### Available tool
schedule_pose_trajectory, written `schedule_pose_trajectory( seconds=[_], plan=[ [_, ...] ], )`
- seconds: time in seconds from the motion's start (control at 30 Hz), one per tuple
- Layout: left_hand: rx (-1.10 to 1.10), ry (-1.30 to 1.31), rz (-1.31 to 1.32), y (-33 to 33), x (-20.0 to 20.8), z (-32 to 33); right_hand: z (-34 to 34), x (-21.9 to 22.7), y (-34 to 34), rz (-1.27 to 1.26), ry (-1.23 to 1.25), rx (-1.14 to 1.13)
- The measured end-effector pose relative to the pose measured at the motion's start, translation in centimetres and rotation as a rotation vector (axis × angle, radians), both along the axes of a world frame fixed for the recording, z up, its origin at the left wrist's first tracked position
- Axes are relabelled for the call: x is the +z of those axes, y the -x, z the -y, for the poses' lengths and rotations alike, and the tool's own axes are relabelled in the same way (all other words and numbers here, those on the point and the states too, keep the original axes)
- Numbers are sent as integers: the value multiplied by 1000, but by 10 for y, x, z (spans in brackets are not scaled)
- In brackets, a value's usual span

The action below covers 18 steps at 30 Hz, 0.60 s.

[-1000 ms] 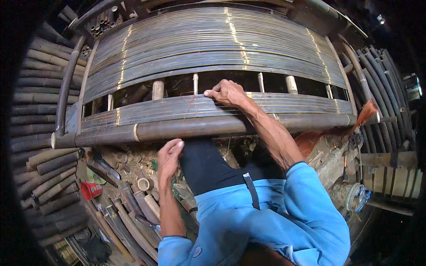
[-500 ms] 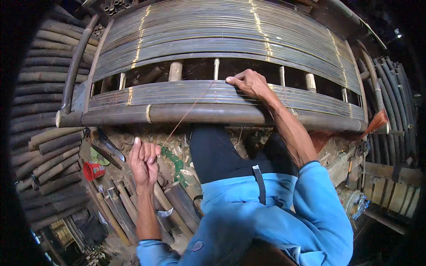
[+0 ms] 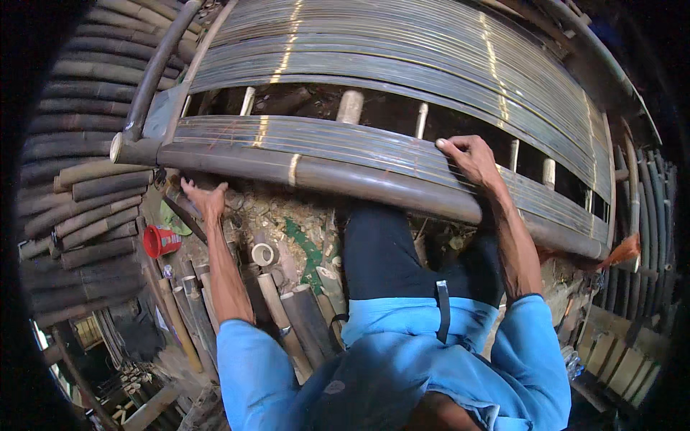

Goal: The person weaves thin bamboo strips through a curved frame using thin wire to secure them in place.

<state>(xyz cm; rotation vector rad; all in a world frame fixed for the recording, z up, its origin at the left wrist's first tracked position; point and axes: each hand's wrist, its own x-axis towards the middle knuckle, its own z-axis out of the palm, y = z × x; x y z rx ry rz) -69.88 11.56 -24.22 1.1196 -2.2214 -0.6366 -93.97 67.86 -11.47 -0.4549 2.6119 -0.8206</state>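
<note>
A bench-like bamboo frame lies across my lap, with a thick dark bamboo pole (image 3: pixel 388 188) along its near side. Behind the pole runs a narrow band of thin bamboo slats (image 3: pixel 338 147) with faint reddish threads across it. My right hand (image 3: pixel 473 164) rests on this band, thumb and curled fingers closed at its far edge; the undersides of the fingers are hidden. My left hand (image 3: pixel 208 201) is below the pole's left end, fingers apart and nothing visible in it. Close beside it is a dark, long tool or stick, partly hidden.
Beyond the gap lies a wide slatted panel (image 3: pixel 402 54). Short bamboo pegs (image 3: pixel 350 108) cross the gap. Stacked bamboo poles (image 3: pixel 93 136) fill the left side. A red cup (image 3: pixel 160 241) and upright bamboo pieces (image 3: pixel 309 316) stand below. Reddish fibre (image 3: pixel 624 251) hangs at right.
My left hand has let go of the reddish thread, opened, and moved up and left toward the pole. The view has shifted; my right hand stays at the slat band.
</note>
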Motion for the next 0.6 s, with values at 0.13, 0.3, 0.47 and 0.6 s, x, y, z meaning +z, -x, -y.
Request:
schedule_pose_trajectory(
  seconds=[0.13,0.3,0.47,0.6],
  plan=[
    [-14,-475,-128,-21,-9,64,12,-2,0,-3,4,20],
    [-323,-965,-199,-75,63,44,15,-6,7,33,229,-32],
    [-234,-983,-880,-129,152,112,60,9,20,-423,329,-39],
    [-494,-860,-1116,-202,234,230,183,16,19,-345,483,236]
  ],
)
